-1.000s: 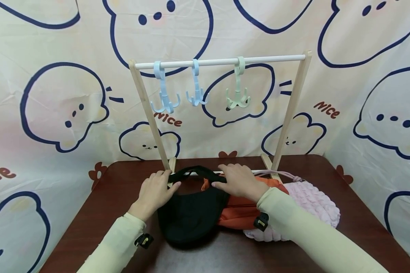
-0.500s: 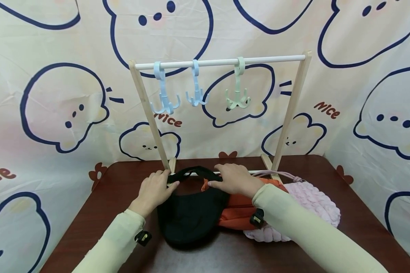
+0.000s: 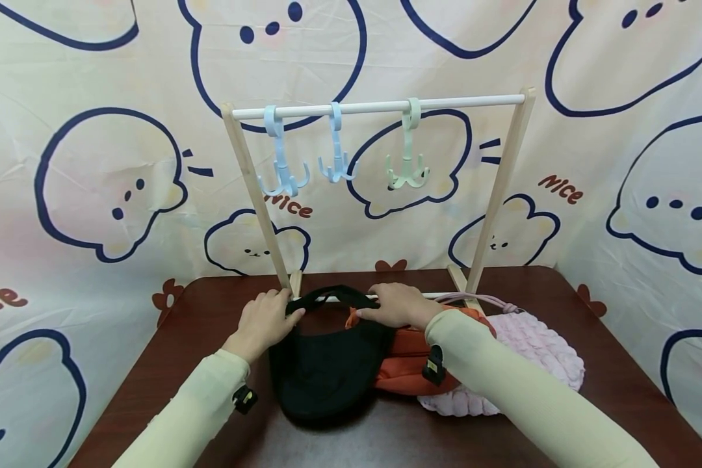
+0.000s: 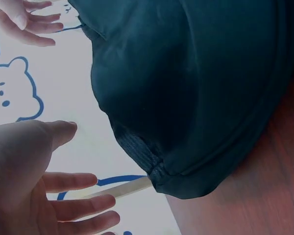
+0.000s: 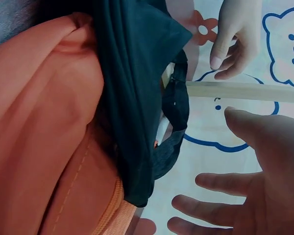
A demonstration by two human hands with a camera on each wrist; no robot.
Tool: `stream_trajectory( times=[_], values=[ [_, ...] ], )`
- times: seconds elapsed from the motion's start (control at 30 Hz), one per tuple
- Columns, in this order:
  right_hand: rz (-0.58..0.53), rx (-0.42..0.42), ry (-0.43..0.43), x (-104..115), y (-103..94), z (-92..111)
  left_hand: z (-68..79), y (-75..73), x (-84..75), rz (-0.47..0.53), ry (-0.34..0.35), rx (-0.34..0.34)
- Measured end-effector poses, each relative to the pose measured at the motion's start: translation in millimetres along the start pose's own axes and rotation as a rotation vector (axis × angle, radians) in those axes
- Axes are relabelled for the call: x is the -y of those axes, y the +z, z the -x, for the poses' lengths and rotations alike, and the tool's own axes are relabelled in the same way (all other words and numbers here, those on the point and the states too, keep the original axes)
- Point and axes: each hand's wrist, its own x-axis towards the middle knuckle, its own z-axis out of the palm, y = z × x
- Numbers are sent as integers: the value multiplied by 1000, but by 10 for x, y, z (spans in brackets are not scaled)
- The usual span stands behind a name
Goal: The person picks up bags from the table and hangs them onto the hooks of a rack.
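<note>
A black handbag (image 3: 327,377) lies on the table with its strap (image 3: 342,294) arching toward the rack. My left hand (image 3: 260,328) hovers by the strap's left end; in the left wrist view that hand (image 4: 54,181) has its fingers spread, apart from the bag. Over the strap's right end is my right hand (image 3: 400,305). Its fingers are also extended and clear of the cloth in the right wrist view, where the hand (image 5: 245,181) faces the strap (image 5: 176,110). An orange bag (image 3: 403,370) sits partly under the black one, with the right forearm covering some of it.
A pink quilted bag (image 3: 541,348) lies at the right, overlapping the orange one. Behind stands a wooden rack with a white rail (image 3: 374,107). Two blue hooks (image 3: 281,162) and a green hook (image 3: 408,156) hang from it. Patterned cloth surrounds the brown table (image 3: 585,416).
My right hand has shifted slightly left along the strap, and its forearm has swung a little left. The left forearm has edged left. The bags stay where they were.
</note>
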Motion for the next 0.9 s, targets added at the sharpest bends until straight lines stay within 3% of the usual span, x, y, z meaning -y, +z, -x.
stream_trajectory(
  times=[0.9],
  values=[
    [42, 24, 70, 9, 41, -127, -145, 105, 161, -7, -22, 75]
  ],
)
